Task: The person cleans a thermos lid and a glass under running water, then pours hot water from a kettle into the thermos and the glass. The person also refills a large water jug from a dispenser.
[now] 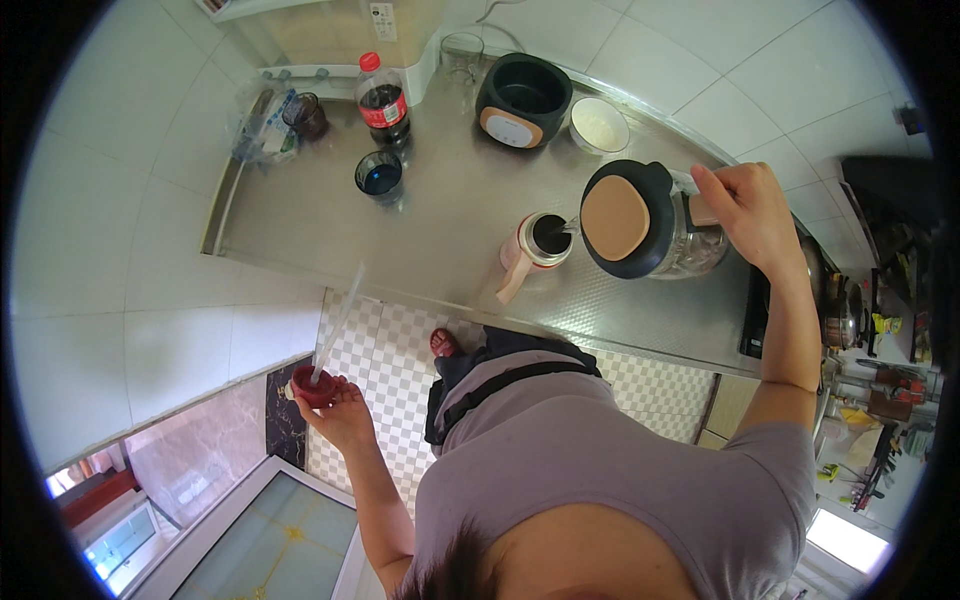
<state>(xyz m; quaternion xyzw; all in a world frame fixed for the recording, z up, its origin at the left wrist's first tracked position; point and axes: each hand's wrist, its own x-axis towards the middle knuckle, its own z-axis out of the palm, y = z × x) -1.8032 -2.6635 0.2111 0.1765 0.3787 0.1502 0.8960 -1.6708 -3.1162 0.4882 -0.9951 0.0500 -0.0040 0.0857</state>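
My right hand (750, 214) grips the handle of a glass kettle (694, 251) with a black and tan lid, tilted to the left. Water runs from its spout into the open mouth of a pink insulated bottle (523, 246) with a loop handle, upright on the steel counter (450, 225). Out to the left, beyond the counter's front edge, my left hand (337, 409) holds a dark red bottle lid (315, 386) with a long clear straw (341, 322) standing out of it.
Behind the bottle stand a black warmer base (523, 97) and a white bowl of pale contents (598, 126). A cola bottle (382, 105), a glass of dark liquid (379, 176), a dark cup (306, 116) and a plastic bag (262, 135) are at the left. Pots (841, 309) stand far right.
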